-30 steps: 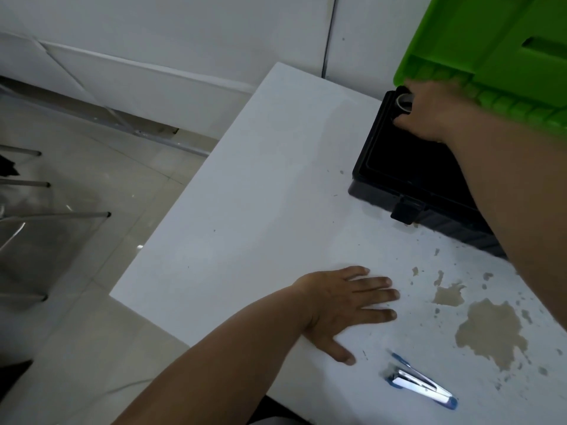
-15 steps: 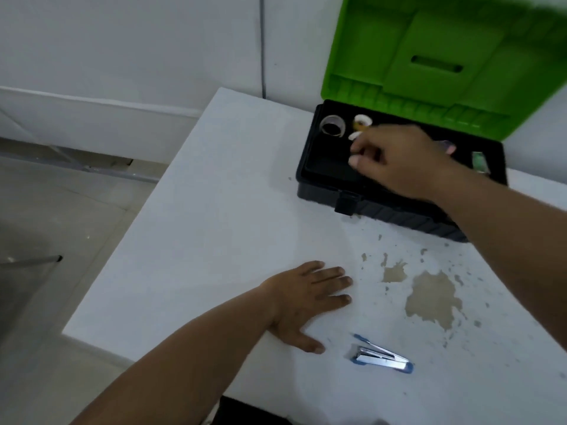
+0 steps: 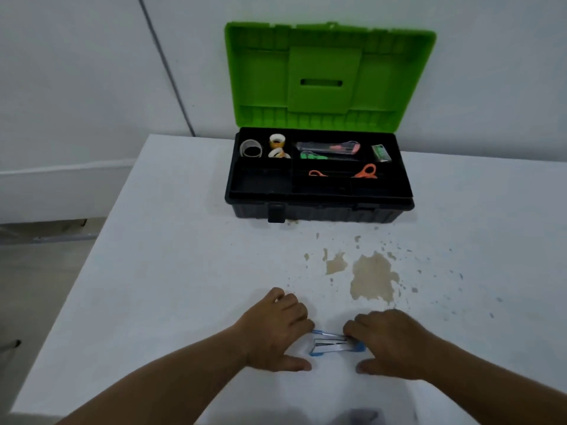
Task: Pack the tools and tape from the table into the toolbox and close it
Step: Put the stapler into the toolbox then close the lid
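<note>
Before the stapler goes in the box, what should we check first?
1. Toolbox lid open: ok.
2. Empty tray compartment free for the stapler: ok.
3. Left hand and right hand on the stapler's ends: ok.
4. Firm grip: cannot tell, it lies on the table.
5. Tape rolls and scissors already packed: ok.
6. Path clear: ok, only a stain.

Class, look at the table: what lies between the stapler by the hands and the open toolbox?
In the head view, only bare table with brownish stains lies between the stapler and the toolbox.
</note>
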